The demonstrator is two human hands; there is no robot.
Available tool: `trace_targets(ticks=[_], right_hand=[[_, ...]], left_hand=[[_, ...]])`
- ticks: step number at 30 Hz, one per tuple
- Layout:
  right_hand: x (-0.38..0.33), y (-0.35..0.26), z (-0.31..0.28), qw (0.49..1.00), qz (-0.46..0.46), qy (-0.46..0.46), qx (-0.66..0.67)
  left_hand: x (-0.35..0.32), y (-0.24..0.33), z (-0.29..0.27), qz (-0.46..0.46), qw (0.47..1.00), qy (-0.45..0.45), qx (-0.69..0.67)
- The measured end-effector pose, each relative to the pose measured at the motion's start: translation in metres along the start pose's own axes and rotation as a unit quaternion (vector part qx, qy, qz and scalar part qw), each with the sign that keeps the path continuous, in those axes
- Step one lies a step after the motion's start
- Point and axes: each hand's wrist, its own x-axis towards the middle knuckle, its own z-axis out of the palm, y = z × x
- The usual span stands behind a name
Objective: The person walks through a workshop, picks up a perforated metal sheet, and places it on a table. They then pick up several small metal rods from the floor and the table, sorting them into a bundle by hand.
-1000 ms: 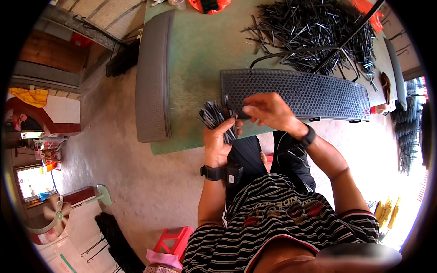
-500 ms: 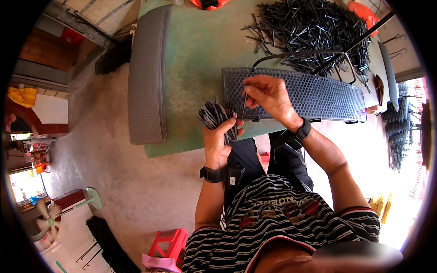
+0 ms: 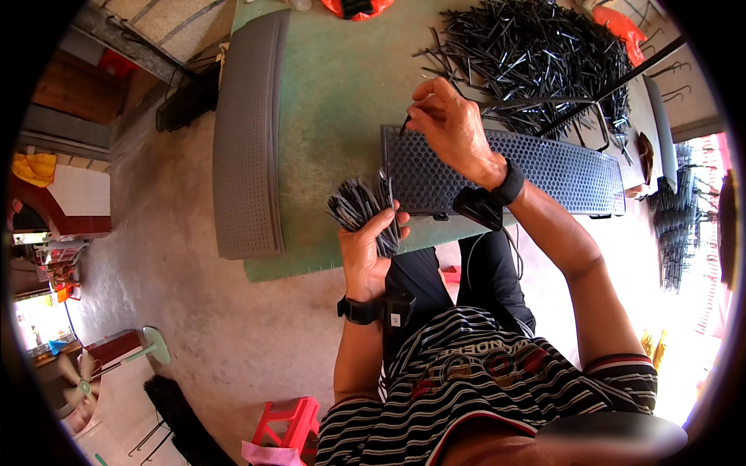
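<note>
My left hand (image 3: 369, 245) is closed round a bundle of short, thin black strips (image 3: 354, 203), their ends fanned out at the near edge of the green table. Higher up, my right hand (image 3: 452, 128) pinches one slim black strip (image 3: 405, 124) between thumb and fingers, above the left end of a perforated panel. That dark panel (image 3: 559, 167), full of round holes, lies along the table's near edge; my right hand and wrist cover part of it. A big heap of loose black strips (image 3: 536, 58) lies beyond the panel.
A stack of grey perforated sheets (image 3: 249, 140) lies along the left end of the green table (image 3: 334, 93). A bent black metal frame (image 3: 602, 116) stands behind the panel. Near my left side are a red plastic stool (image 3: 284, 423) and a fan (image 3: 84, 380).
My right hand has lifted away from my left hand, up and slightly left over the panel's end, carrying a strip. My left hand has shifted slightly down and left with the bundle.
</note>
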Motion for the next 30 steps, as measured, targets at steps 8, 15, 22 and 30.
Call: trace_targets(ticks=[8, 15, 22, 30], right_hand=[[0.004, 0.008, 0.009, 0.999, -0.016, -0.022, -0.038], [0.01, 0.01, 0.011, 0.991, -0.064, -0.06, -0.097], [0.009, 0.013, 0.014, 0.983, -0.095, -0.083, -0.134], [0.006, 0.014, 0.007, 0.978, -0.018, -0.121, -0.168]], left_hand=[[0.003, -0.002, -0.005, 0.021, 1.0, -0.007, 0.01], [0.001, -0.001, -0.002, 0.011, 1.0, 0.001, -0.022], [0.001, -0.001, 0.001, 0.019, 0.998, 0.008, -0.06], [0.0, -0.009, -0.007, 0.046, 0.998, -0.029, -0.026]])
